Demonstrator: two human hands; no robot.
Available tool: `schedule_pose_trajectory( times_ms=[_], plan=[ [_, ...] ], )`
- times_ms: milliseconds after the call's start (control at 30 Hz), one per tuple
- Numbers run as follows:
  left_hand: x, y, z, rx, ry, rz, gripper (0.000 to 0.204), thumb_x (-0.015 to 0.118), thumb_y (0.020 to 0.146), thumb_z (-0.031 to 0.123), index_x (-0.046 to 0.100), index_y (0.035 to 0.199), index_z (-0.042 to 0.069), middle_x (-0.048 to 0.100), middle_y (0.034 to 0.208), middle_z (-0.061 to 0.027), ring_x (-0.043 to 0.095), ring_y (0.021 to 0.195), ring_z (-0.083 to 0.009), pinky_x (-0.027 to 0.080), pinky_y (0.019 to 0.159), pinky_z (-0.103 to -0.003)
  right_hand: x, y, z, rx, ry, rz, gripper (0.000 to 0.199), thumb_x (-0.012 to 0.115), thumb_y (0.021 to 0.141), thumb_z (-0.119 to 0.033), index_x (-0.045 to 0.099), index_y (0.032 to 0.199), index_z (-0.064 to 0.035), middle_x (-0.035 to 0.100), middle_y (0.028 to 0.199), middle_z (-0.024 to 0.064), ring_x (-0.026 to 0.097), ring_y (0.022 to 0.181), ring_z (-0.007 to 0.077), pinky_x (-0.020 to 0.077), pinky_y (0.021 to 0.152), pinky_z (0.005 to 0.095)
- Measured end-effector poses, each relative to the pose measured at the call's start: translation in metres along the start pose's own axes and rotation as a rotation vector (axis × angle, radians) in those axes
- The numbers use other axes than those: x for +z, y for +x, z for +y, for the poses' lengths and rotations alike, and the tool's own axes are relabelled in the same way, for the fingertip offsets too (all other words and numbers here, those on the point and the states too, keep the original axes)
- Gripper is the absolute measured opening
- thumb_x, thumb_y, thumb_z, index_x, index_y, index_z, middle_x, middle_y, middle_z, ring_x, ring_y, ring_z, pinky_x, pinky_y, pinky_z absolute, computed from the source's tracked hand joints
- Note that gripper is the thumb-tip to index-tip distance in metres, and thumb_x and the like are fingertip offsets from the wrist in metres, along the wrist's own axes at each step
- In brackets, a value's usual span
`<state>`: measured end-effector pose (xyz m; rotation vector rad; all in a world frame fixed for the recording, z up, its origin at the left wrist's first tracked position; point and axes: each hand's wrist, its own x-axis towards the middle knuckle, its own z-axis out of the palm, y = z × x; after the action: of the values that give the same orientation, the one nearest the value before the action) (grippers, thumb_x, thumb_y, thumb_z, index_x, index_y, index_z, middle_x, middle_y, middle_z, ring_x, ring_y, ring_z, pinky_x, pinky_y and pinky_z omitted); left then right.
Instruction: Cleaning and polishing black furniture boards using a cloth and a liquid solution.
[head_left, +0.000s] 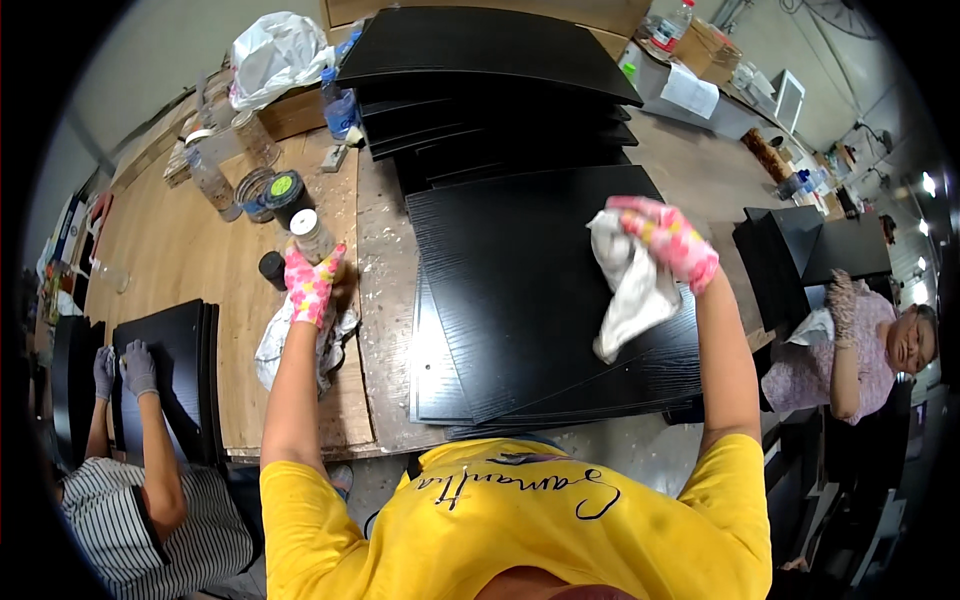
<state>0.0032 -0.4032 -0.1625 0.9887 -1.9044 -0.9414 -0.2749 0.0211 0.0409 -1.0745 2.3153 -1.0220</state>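
Observation:
My right hand (670,240), in a pink patterned glove, grips a crumpled white cloth (635,295) over the right part of a black wood-grain panel (510,290). That panel lies askew on other panels, directly in front of me. To the left, my left hand (312,283) wears a matching glove. Its thumb and fingers close around the lower part of a small clear bottle with a white cap (308,236). A stained rag (285,345) lies on the wood beneath my left wrist. Beside the bottle stand a dark jar with a green-marked lid (286,195) and a small black cap (272,268).
A tall stack of black panels (490,50) rises behind the work. Several bottles and jars, a blue-labelled bottle (340,110) and a white plastic bag (275,60) stand at the back left. Co-workers handle black panels at far left (165,360) and far right (800,240).

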Motion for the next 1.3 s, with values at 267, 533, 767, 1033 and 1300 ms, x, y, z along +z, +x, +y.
schedule_pose_trajectory(
  times_ms=[267,533,767,1033,1300],
  plan=[
    [-0.013,-0.006,0.160,0.459,-0.286,-0.293,0.087,0.090,0.067,0.019,0.045,0.140,0.003,0.058,0.130,-0.0147,0.057,0.120,-0.0239,0.050,0.098,-0.038,-0.006,0.054,0.036,0.320,-0.018,0.022,0.047,0.067,0.093,-0.023,0.056,0.136,-0.0079,0.067,0.113,0.0068,0.060,0.102,0.0106,0.0468,0.088,0.0242],
    [0.066,-0.028,0.273,0.892,0.445,-0.507,0.078,0.083,0.070,0.027,0.049,0.140,0.016,0.062,0.112,-0.0131,0.060,0.106,-0.0316,0.047,0.090,-0.042,0.010,0.044,0.036,-0.086,1.004,-0.194,0.049,0.060,0.099,-0.029,0.052,0.139,-0.0027,0.063,0.126,0.0064,0.060,0.112,0.0129,0.0493,0.094,0.0279],
    [0.102,-0.027,0.303,1.152,0.891,-0.504,0.074,0.082,0.066,0.023,0.055,0.135,0.020,0.061,0.101,-0.0056,0.060,0.095,-0.0242,0.047,0.078,-0.040,0.021,0.041,0.045,-0.043,1.225,-0.317,0.048,0.059,0.100,-0.026,0.050,0.140,-0.0010,0.062,0.127,0.0088,0.061,0.113,0.0143,0.0501,0.096,0.0282],
    [0.103,-0.029,0.286,0.978,0.676,-0.538,0.079,0.084,0.066,0.022,0.052,0.138,0.021,0.062,0.110,-0.0084,0.060,0.103,-0.0298,0.048,0.088,-0.041,0.027,0.045,0.051,-0.047,1.232,-0.245,0.047,0.060,0.099,-0.027,0.052,0.138,-0.0017,0.063,0.125,0.0089,0.063,0.108,0.0155,0.0527,0.091,0.0285],
    [0.068,-0.008,0.231,0.157,-0.413,-0.628,0.086,0.091,0.068,0.019,0.047,0.140,0.004,0.059,0.128,-0.0129,0.057,0.121,-0.0224,0.047,0.103,-0.035,-0.011,0.078,0.095,-0.148,0.867,0.058,0.043,0.058,0.100,-0.029,0.056,0.134,-0.0031,0.064,0.124,0.0075,0.062,0.110,0.0147,0.0504,0.094,0.0287]
  ],
)
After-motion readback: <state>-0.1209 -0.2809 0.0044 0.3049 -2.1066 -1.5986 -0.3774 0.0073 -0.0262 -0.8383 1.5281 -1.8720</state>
